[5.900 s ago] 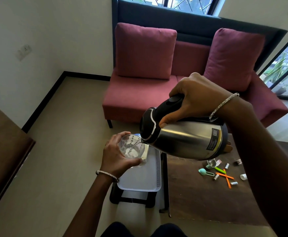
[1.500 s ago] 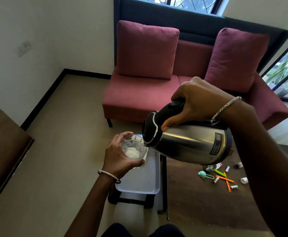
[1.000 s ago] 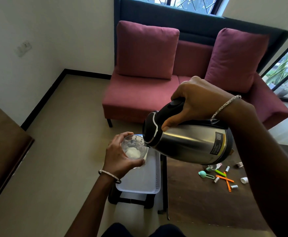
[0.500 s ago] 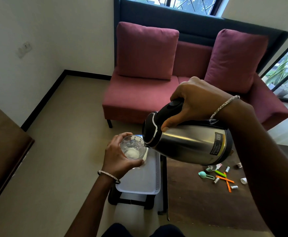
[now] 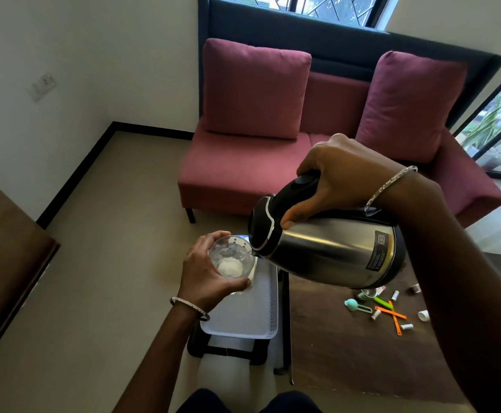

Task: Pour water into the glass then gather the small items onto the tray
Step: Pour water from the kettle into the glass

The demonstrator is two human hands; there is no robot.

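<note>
Hands both loaded: left hand (image 5: 204, 272) wraps the glass (image 5: 233, 257) from the side, fingers curled round its wall, thumb on the near side. Right hand (image 5: 341, 177) is closed round the black handle of the kettle (image 5: 332, 248), thumb along the steel body.

Hard to read:
- Spout sits right at the glass rim. No stream can be made out, and the water level can't be judged through the clear wall.
- Right forearm fills the lower right corner and covers that side of the worktop (image 5: 347, 353).
- Kettle body overlaps the far end of the small items; a shiny metal piece (image 5: 368, 293) pokes out from under it, identity unclear.
- Black stand (image 5: 228, 350) under the tray (image 5: 243, 317) is mostly covered by the tray.

Positions:
- Kettle is tipped almost horizontal, lid end towards the glass.
- Glass is held in the air over the far end of the white tray. The tray sits just left of the dark wood worktop.
- On the worktop, well apart from the tray: teal scoop (image 5: 351, 303), green strip (image 5: 381, 301), crossed orange strips (image 5: 392, 314), a few small white cylinders (image 5: 376, 314), white cap (image 5: 423, 315).
- Bracelets are on both wrists.

Room: beige floor (image 5: 109, 234), maroon sofa (image 5: 243, 168) with two cushions against a dark headboard, window above it, glass door at right, wall switch (image 5: 43, 86) on the white wall, brown furniture edge (image 5: 5, 248) at left.
</note>
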